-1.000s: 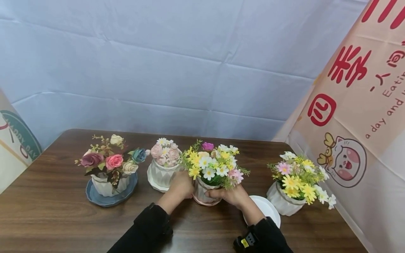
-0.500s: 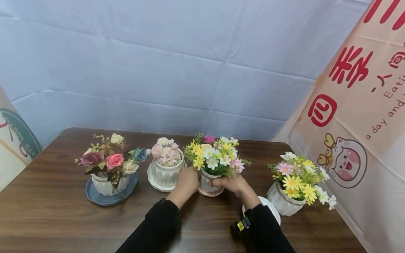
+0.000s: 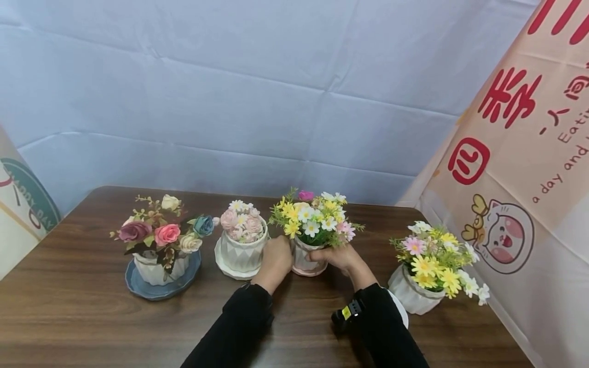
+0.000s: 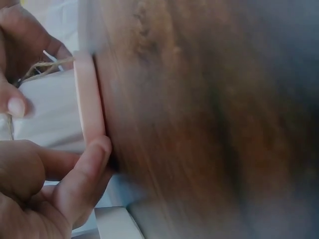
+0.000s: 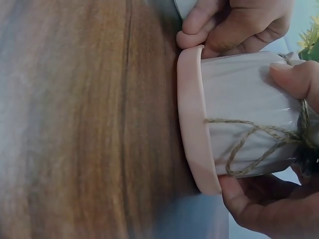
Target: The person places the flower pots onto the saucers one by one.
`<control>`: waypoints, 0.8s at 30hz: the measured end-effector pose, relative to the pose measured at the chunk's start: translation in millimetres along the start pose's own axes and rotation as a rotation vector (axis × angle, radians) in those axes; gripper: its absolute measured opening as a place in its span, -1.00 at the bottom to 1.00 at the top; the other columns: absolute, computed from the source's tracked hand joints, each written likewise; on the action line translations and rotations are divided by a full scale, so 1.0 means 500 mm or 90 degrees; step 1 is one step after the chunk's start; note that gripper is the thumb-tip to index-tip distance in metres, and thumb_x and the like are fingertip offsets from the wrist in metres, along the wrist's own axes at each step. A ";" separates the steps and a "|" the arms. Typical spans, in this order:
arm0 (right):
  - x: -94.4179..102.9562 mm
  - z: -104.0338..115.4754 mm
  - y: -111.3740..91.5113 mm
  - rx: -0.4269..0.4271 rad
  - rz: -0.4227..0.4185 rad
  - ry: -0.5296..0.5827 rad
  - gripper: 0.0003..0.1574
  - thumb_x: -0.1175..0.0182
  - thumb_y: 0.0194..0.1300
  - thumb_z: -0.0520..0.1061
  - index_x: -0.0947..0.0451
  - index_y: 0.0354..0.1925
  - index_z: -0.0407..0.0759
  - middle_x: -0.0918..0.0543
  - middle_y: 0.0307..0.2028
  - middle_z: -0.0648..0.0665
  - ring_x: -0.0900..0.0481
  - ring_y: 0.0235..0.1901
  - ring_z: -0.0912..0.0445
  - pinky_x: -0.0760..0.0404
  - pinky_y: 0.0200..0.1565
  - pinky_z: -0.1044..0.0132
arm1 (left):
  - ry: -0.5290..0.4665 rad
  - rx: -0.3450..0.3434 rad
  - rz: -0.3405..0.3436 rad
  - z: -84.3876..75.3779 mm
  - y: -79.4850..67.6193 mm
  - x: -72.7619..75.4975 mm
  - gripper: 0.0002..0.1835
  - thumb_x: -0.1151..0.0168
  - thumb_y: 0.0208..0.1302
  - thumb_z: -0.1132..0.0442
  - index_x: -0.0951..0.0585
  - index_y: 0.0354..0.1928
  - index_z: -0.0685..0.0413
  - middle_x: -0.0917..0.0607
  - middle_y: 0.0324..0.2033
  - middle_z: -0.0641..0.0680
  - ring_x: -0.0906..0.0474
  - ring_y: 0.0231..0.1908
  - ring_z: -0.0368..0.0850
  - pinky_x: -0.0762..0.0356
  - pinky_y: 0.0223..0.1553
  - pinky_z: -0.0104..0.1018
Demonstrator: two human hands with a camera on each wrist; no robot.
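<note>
A pale flower pot (image 3: 300, 251) of yellow, white and pink flowers stands on a pink saucer (image 5: 192, 119) near the back of the table. My left hand (image 3: 277, 258) is at the saucer's left side, pinching its rim with thumb and fingers, as the left wrist view shows. From the right, my right hand (image 3: 339, 257) grips the pot, its thumb (image 5: 294, 79) on the pot wall and its other fingers round the far side. A twine bow (image 5: 254, 132) hangs on the pot. Just left of my left hand, a white pot (image 3: 243, 255) of pale pink flowers sits on a white saucer (image 3: 222, 263).
At the left, a white pot (image 3: 158, 270) of roses stands on a blue saucer (image 3: 138, 290). A pale pot (image 3: 414, 296) with yellow and white flowers is at the right, directly on the table (image 3: 83, 301). My right sleeve partly covers a white plate (image 3: 401, 309).
Both hands have slid the flower pot with its pink saucer away from me and slightly right. My right sleeve now covers more of the white plate.
</note>
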State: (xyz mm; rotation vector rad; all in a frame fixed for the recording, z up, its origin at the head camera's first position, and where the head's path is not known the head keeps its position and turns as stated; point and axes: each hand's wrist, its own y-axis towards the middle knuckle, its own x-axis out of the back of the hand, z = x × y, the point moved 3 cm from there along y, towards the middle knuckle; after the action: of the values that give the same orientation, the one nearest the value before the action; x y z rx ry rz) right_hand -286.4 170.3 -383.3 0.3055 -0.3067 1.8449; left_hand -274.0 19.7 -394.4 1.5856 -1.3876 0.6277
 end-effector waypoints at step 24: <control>0.011 -0.009 0.020 -0.008 -0.019 -0.010 -0.29 -0.40 -0.07 -0.24 -0.37 0.06 -0.36 -0.49 -0.05 -0.19 -0.47 -0.12 0.01 -0.47 -0.06 0.20 | -0.056 0.111 -0.017 -0.008 0.022 -0.019 -0.79 -0.11 0.25 0.38 -0.61 -0.49 0.34 -0.63 -0.47 0.33 -0.60 -0.38 0.21 -0.58 -0.41 -0.06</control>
State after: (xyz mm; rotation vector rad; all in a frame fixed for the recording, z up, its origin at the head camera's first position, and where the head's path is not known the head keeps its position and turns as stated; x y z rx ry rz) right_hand -297.8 173.9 -386.1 0.3138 -0.3227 1.8120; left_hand -286.1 28.4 -397.0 1.7861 -1.4059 0.6860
